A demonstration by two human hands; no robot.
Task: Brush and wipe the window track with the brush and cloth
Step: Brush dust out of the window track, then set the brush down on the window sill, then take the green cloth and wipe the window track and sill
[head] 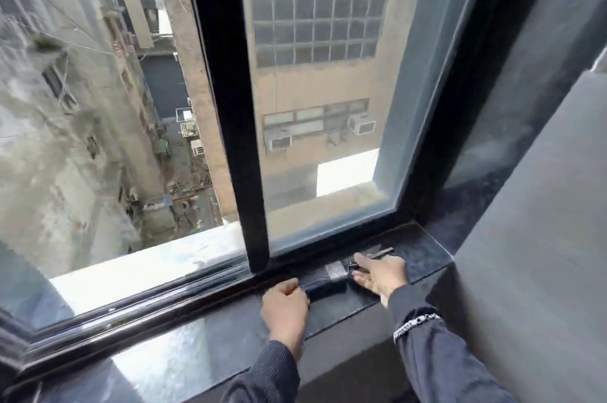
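Note:
A flat brush (335,272) with black bristles and a metal band lies on the dark stone sill beside the black window track (184,287). My left hand (285,302) is curled, its fingertips gripping the bristle end. My right hand (381,274) lies over the brush handle with thumb and fingers straight and apart on either side of it, hiding most of the handle. No cloth shows in view.
The black sash frame (239,139) stands upright just behind the brush, with the left side of the window open to a deep alley. A thin grey strip (382,251) lies on the sill (203,353) behind my right hand. A grey wall (542,238) closes the right.

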